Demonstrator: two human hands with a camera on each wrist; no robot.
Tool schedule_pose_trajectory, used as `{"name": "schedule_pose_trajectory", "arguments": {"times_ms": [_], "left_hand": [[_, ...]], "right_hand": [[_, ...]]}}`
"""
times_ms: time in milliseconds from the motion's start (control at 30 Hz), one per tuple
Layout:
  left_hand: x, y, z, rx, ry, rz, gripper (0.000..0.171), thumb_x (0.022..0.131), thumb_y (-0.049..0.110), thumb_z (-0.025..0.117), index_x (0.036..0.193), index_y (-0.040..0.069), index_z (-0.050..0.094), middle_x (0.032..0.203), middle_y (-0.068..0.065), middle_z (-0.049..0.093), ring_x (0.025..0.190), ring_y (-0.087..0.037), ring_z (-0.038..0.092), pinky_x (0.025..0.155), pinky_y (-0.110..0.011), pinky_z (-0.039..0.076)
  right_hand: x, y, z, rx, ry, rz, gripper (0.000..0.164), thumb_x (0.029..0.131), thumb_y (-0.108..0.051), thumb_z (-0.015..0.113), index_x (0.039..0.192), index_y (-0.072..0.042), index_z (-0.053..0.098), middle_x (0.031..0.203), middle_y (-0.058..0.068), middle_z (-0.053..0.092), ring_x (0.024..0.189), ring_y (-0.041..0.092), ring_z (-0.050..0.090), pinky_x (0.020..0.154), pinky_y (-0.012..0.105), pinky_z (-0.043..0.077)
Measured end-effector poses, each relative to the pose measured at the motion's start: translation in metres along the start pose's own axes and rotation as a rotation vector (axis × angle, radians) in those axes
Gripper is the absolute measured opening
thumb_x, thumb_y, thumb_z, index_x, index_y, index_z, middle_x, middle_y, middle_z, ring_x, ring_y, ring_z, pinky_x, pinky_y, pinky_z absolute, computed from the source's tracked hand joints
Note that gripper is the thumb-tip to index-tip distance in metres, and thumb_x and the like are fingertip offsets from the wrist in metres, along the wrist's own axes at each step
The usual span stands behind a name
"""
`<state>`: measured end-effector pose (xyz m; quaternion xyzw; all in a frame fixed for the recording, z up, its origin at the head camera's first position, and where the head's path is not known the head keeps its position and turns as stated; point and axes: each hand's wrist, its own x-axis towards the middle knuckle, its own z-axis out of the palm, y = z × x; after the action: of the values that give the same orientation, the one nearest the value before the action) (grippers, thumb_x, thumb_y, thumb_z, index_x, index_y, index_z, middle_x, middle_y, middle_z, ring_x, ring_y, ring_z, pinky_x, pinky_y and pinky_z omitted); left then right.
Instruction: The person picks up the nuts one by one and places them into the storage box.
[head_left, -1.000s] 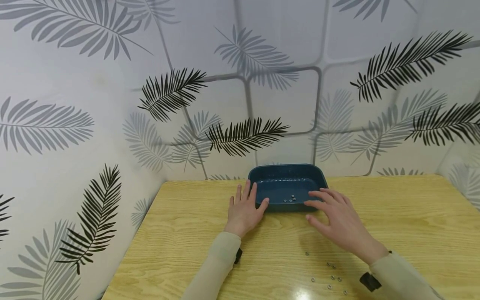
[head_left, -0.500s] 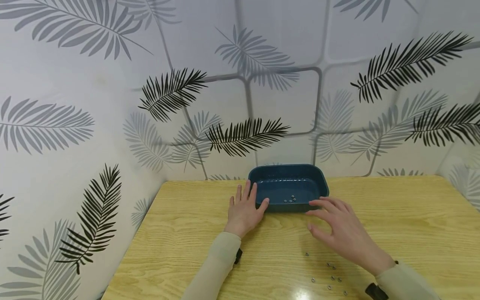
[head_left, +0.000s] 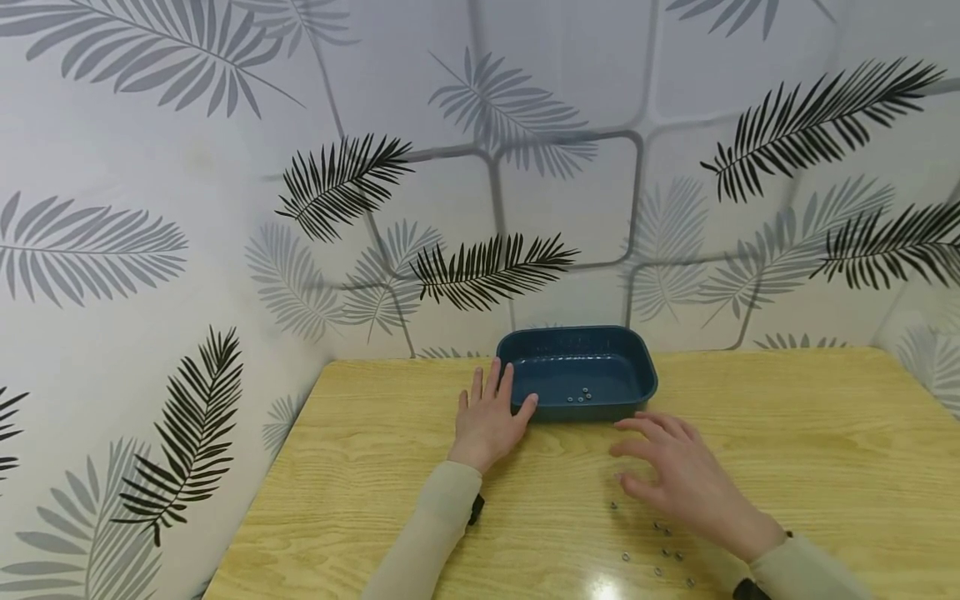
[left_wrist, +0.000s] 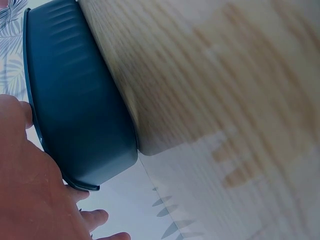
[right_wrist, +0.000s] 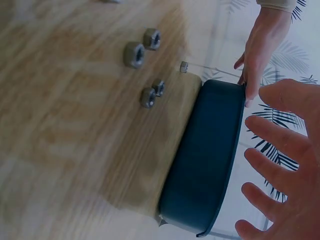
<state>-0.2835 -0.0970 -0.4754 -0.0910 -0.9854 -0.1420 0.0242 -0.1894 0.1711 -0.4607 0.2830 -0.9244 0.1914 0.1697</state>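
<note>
A blue rectangular tray (head_left: 577,413) stands near the far edge of the table, with several small metal nuts (head_left: 581,399) on its floor. My left hand (head_left: 487,421) lies over the tray's left front corner, fingers spread and fairly straight; in the left wrist view its fingers touch the rim. My right hand (head_left: 682,475) hovers over the table just in front of the tray's right end. Its fingers are apart and loosely bent, holding nothing. Below it, several hex nuts (right_wrist: 134,55) lie loose on the wood, seen large in the right wrist view.
The light wooden table (head_left: 360,467) ends at a wall (head_left: 570,208) with a leaf pattern, close behind the tray. Loose nuts are scattered toward the near right, partly under the right forearm. A bright glare spot (head_left: 603,588) shows at the near edge.
My right hand has drawn back from over the tray's right front edge toward me, down over the table near the loose nuts. The left hand and tray have stayed put.
</note>
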Motion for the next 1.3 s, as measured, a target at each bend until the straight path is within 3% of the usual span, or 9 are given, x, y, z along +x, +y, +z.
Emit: {"name": "schedule_pose_trajectory", "arguments": {"times_ms": [400, 700, 1300], "left_hand": [[0.002, 0.000, 0.000, 0.005, 0.001, 0.004, 0.074, 0.101, 0.064, 0.028, 0.160, 0.021, 0.015, 0.165, -0.004, 0.006, 0.150, -0.031, 0.004, 0.115, -0.057, 0.015], [0.001, 0.000, 0.000, -0.002, 0.001, 0.002, 0.074, 0.101, 0.064, 0.028, 0.160, 0.022, 0.015, 0.165, -0.004, 0.007, 0.150, -0.030, 0.003, 0.116, -0.057, 0.014], [0.000, 0.001, -0.002, -0.003, -0.007, -0.005, 0.074, 0.101, 0.063, 0.030, 0.160, 0.019, 0.017, 0.165, -0.004, 0.006, 0.150, -0.031, 0.005, 0.116, -0.057, 0.014]], "right_hand": [[-0.004, 0.002, 0.010, -0.012, -0.075, -0.003, 0.024, 0.078, -0.029, 0.082, 0.100, -0.020, 0.078, 0.128, 0.001, 0.060, 0.123, 0.032, 0.048, 0.100, 0.056, 0.033], [-0.005, 0.001, 0.014, -0.026, -0.168, 0.011, 0.018, 0.079, -0.031, 0.082, 0.096, -0.027, 0.076, 0.127, 0.000, 0.061, 0.124, 0.032, 0.047, 0.099, 0.060, 0.035], [-0.006, 0.003, 0.023, -0.023, -0.199, -0.047, 0.013, 0.076, -0.027, 0.084, 0.079, -0.033, 0.073, 0.116, -0.002, 0.064, 0.118, 0.032, 0.050, 0.099, 0.058, 0.034]]}}
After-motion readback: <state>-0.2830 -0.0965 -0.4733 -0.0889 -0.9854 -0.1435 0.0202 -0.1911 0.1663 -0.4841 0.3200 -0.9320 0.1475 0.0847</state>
